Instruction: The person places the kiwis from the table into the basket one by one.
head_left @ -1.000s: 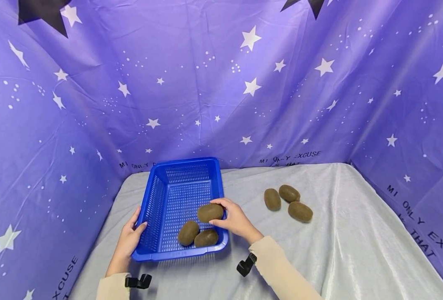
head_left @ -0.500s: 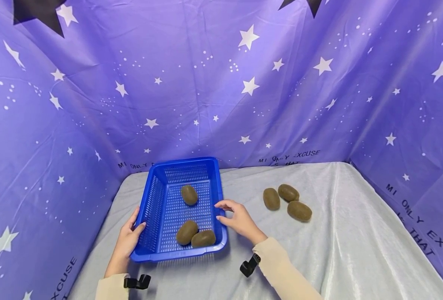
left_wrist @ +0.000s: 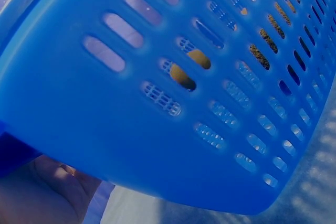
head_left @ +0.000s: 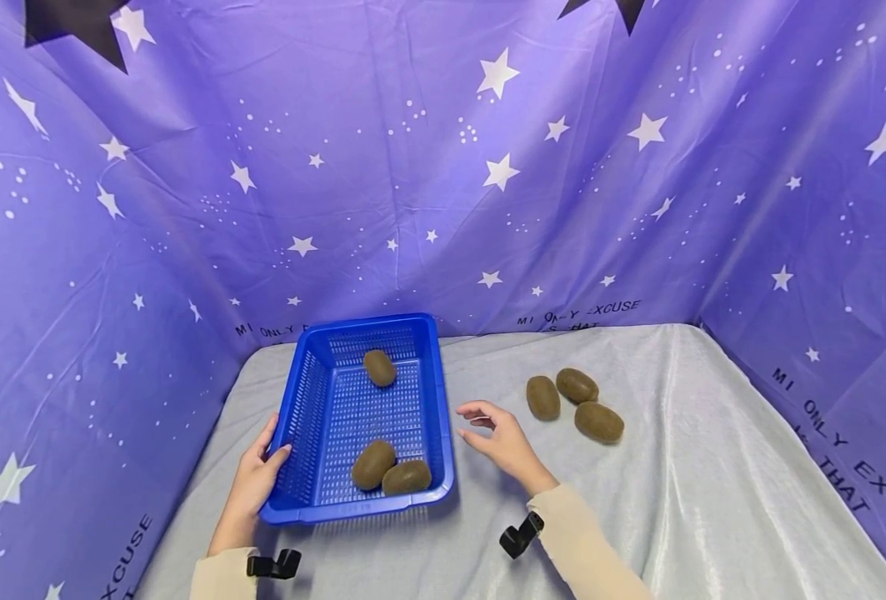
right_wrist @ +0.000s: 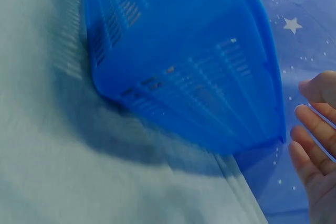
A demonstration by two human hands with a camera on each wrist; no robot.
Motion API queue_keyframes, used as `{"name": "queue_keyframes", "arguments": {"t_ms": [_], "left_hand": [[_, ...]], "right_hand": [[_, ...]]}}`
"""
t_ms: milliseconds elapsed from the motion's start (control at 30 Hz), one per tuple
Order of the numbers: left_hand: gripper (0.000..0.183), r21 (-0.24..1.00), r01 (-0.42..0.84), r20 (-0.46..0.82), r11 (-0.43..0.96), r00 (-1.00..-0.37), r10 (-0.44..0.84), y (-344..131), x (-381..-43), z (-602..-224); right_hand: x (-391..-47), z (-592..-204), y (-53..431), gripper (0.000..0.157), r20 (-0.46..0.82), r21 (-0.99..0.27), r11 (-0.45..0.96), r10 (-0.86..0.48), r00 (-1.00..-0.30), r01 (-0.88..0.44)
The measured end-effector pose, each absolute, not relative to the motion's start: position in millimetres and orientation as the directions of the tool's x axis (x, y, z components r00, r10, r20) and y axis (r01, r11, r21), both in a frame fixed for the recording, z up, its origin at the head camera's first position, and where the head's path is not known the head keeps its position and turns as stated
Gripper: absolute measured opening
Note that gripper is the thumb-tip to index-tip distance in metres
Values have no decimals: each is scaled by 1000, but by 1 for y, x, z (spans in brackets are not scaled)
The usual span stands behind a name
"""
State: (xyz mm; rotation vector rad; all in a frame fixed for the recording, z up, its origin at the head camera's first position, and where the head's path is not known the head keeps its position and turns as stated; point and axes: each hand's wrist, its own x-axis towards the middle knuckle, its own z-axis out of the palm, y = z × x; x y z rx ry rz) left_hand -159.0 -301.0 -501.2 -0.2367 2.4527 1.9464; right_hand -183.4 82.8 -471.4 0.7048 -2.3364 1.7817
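Observation:
My left hand point(head_left: 251, 477) grips the left rim of a blue plastic basket point(head_left: 443, 400) with slotted walls, thumb over the edge. Inside it, one kiwi point(head_left: 379, 367) lies near the back wall, and two more, a rounder-looking kiwi point(head_left: 373, 465) and a kiwi point(head_left: 407, 477) beside it, lie close together at the front. In the left wrist view, brown fruit shows through the slots of the basket point(left_wrist: 105, 129). My right hand point(head_left: 501, 437) hovers just right of the basket, fingers loosely bent, holding nothing. The right wrist view shows its fingers point(right_wrist: 315, 150) apart beside the basket point(right_wrist: 178, 40).
Three kiwis sit grouped on the grey cloth point(head_left: 683, 467) to the right: a left kiwi point(head_left: 543, 397), a back kiwi point(head_left: 578, 385) and a front kiwi point(head_left: 599, 422). A purple star-printed curtain point(head_left: 382, 183) encloses the back and sides. Each wrist wears a black strap mount.
My right hand has let go of a kiwi inside the basket and drawn back to the right past the rim. That kiwi has moved toward the back wall. The left hand stays put.

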Motion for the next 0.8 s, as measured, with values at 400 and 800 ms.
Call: {"name": "queue_keyframes", "arguments": {"t_ms": [400, 800], "left_hand": [[66, 968, -119, -97, 221, -989, -109, -301, -159, -500], [63, 977, -97, -78, 191, -992, -103, -300, -157, -499]], "right_hand": [[-182, -485, 118, 26, 340, -893, 233, -212, -916, -386], [-176, -497, 149, 25, 323, -895, 281, -129, -938, -347]]}}
